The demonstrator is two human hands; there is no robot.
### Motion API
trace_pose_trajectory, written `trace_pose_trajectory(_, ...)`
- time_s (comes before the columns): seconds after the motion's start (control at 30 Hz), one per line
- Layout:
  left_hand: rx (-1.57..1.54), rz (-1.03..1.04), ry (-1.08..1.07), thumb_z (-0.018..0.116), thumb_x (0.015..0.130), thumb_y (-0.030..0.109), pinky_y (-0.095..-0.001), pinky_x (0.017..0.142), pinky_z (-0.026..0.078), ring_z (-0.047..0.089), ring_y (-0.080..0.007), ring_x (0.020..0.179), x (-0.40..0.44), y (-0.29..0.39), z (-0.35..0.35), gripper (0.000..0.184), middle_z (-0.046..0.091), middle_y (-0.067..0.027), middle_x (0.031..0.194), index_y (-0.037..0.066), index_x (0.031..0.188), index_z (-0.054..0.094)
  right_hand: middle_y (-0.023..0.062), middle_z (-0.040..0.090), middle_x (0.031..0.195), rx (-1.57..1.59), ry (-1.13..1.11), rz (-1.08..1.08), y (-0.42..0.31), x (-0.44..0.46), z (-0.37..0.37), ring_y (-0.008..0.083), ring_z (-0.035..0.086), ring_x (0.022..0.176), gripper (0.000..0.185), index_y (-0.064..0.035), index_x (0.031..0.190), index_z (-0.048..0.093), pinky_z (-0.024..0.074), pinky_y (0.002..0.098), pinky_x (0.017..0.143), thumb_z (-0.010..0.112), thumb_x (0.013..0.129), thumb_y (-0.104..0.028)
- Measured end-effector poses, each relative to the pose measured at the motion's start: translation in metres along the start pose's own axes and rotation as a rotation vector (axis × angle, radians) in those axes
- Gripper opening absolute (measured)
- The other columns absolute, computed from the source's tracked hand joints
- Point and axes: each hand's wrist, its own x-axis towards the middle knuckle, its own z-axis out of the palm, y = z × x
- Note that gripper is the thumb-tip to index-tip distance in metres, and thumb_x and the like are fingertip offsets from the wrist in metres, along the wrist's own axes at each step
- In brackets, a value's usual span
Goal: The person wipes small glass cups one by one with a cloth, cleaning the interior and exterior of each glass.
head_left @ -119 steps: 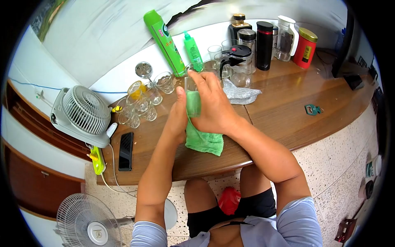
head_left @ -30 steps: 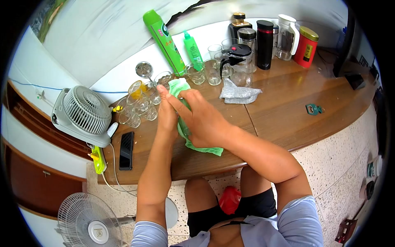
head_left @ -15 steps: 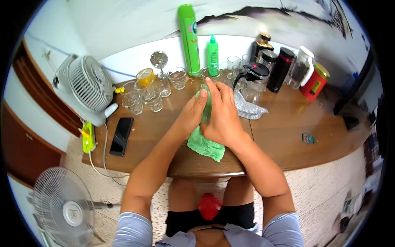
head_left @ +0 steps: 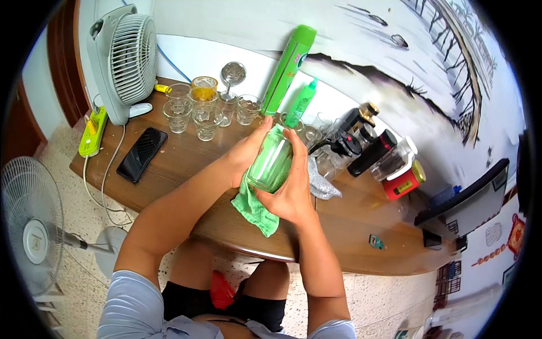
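Between my two hands, a clear drinking glass [head_left: 272,163] is held tilted above the front part of the table. A green cloth [head_left: 257,212] lies behind and around the glass, and its lower end hangs down. My left hand [head_left: 247,151] grips the left side of the glass through the cloth. On the right side, my right hand [head_left: 292,191] is wrapped around the glass, its thumb low across the near end. Some of the fingers of both hands are hidden behind the glass and cloth.
Several glasses [head_left: 206,121] stand at the back left near a green spray can [head_left: 288,70] and a green pump bottle [head_left: 301,103]. A glass pot with a black lid [head_left: 345,146], a silver cloth [head_left: 323,183] and a black thermos [head_left: 372,152] are to the right. A phone [head_left: 142,154] lies left.
The hands have parted somewhat and turned, so the glass now shows between them. The cloth has turned with them. The camera view has tilted and swung right.
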Motion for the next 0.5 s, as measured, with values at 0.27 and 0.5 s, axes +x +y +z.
trace_pose_trajectory(0.27,0.335,0.038,0.083,0.04,0.115,0.06,-0.0391,0.112,0.053,0.066,-0.0222,0.13,-0.007,-0.016,0.017,0.068,0.067,-0.0117,0.145,0.006,0.152,0.059,0.0238,0.051,0.136,-0.053,0.174,0.236,0.009,0.002,-0.002,0.0432,0.054,0.127,0.106,0.0039,0.155,0.036,0.0456,0.0501,0.112,0.09,0.065,-0.009)
trace_pose_trajectory(0.5,0.777,0.369,0.182,0.035,0.116,0.062,-0.036,0.114,0.047,0.06,-0.0191,0.13,-0.004,-0.022,0.006,0.075,0.067,-0.016,0.138,-0.004,0.142,0.062,0.0243,0.051,0.131,-0.167,0.008,-0.026,0.004,0.001,0.008,0.042,0.052,0.121,0.1,0.0016,0.154,0.039,0.0442,0.0498,0.109,0.082,0.064,0.001)
